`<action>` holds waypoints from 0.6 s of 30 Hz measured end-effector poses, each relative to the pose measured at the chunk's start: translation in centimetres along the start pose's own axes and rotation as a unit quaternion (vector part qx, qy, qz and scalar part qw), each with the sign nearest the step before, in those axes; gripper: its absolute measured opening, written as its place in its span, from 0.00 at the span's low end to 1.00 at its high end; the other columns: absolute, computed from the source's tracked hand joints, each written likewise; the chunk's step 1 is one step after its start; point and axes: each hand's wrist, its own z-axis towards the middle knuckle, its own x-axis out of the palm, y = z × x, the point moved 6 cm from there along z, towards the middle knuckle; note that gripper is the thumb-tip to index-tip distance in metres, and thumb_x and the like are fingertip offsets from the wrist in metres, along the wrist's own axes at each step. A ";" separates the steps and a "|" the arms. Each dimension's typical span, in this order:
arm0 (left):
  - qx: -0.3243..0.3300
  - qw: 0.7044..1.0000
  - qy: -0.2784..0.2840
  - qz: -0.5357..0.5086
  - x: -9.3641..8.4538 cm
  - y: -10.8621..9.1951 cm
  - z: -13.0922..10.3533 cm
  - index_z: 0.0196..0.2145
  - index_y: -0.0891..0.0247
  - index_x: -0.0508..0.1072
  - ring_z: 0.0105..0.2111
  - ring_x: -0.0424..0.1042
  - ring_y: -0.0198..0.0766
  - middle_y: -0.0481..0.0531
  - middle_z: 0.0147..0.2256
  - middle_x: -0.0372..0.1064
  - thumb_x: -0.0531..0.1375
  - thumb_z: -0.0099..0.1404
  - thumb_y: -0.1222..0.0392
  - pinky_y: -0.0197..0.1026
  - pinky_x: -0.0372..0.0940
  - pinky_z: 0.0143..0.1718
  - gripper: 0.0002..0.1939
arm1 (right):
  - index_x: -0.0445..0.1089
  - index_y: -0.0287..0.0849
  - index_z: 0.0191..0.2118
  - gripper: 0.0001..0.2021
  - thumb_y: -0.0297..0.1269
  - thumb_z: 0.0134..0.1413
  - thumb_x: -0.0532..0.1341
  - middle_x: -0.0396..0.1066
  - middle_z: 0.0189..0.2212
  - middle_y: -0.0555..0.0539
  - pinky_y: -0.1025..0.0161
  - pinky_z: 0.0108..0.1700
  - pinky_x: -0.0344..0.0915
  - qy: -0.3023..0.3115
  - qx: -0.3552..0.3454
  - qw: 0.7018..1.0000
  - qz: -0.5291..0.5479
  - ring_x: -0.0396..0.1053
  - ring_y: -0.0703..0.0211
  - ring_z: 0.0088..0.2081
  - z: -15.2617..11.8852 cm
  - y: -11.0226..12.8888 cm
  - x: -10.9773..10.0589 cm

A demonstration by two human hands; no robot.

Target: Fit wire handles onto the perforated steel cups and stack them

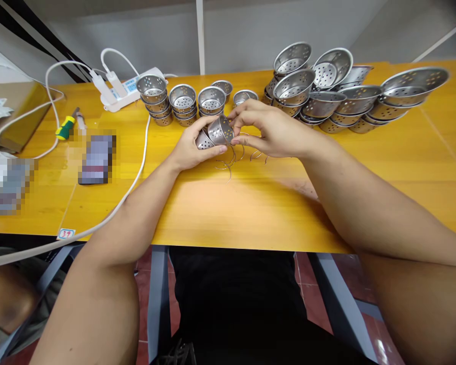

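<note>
My left hand (192,144) is wrapped around two small perforated metal cups, tilted on their sides above the table. The front cup (221,130) overlaps the rear cup (204,140). Close against the front cup's right side, my right hand (264,126) has its thumb and fingers drawn together; what they pinch is too small to make out. Thin curved wires (228,165) lie under and beside the hands. Behind my left hand stand stacks of small perforated cups (183,99), and another small cup (245,96) is partly hidden by my right hand.
Wider perforated metal bowls (294,86) are stacked at the back right. A power strip (127,88) with plugs sits back left; its white cable (142,162) crosses my left forearm. A green-yellow screwdriver (65,128) and a blurred phone (96,159) lie left.
</note>
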 end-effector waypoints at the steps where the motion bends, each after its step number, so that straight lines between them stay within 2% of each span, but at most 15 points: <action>1: 0.005 1.000 0.001 0.000 0.0 0.0 0.0 0.72 0.51 0.80 0.73 0.87 0.59 0.61 0.71 0.86 0.75 0.64 0.07 0.62 0.82 0.79 0.57 | 0.89 0.65 0.53 0.28 0.81 0.71 0.72 0.84 0.67 0.40 0.21 0.79 0.74 -0.003 0.002 1.000 0.010 0.78 0.24 0.73 0.0 -0.2 0.0; 5: 0.013 1.000 0.005 -0.007 0.2 0.1 -0.1 0.74 0.51 0.79 0.74 0.86 0.58 0.62 0.73 0.84 0.75 0.64 0.07 0.62 0.80 0.81 0.58 | 0.89 0.68 0.49 0.28 0.84 0.65 0.74 0.87 0.62 0.42 0.21 0.76 0.76 -0.005 -0.001 0.999 0.048 0.78 0.24 0.72 0.1 -1.2 0.0; 9: -0.009 1.000 0.006 -0.005 0.2 0.2 0.0 0.73 0.50 0.79 0.74 0.86 0.60 0.61 0.73 0.85 0.76 0.62 0.07 0.63 0.80 0.81 0.58 | 0.89 0.64 0.48 0.29 0.84 0.67 0.74 0.88 0.63 0.39 0.22 0.75 0.77 -0.015 -0.002 0.998 0.055 0.78 0.26 0.71 0.1 -1.2 -0.1; 12: 0.003 1.000 -0.004 -0.016 0.0 0.3 0.2 0.74 0.50 0.80 0.74 0.86 0.60 0.60 0.72 0.85 0.76 0.64 0.08 0.64 0.80 0.80 0.57 | 0.89 0.62 0.47 0.31 0.85 0.66 0.74 0.87 0.62 0.38 0.21 0.77 0.77 -0.041 0.003 0.996 0.074 0.79 0.26 0.71 0.3 -0.9 0.0; 15: 0.024 0.999 -0.011 -0.048 -0.1 1.0 0.6 0.74 0.51 0.80 0.71 0.88 0.60 0.59 0.70 0.86 0.79 0.64 0.12 0.62 0.82 0.77 0.56 | 0.88 0.59 0.42 0.31 0.83 0.61 0.80 0.88 0.58 0.38 0.23 0.77 0.78 -0.088 -0.015 0.984 0.152 0.82 0.27 0.67 0.6 -1.2 0.2; 18: 0.036 0.997 0.006 -0.068 0.2 2.2 0.8 0.75 0.53 0.80 0.69 0.89 0.61 0.61 0.70 0.87 0.84 0.61 0.17 0.61 0.82 0.77 0.57 | 0.89 0.59 0.40 0.30 0.79 0.53 0.87 0.88 0.53 0.39 0.25 0.75 0.80 -0.097 -0.024 0.969 0.225 0.84 0.30 0.63 0.9 -2.1 0.6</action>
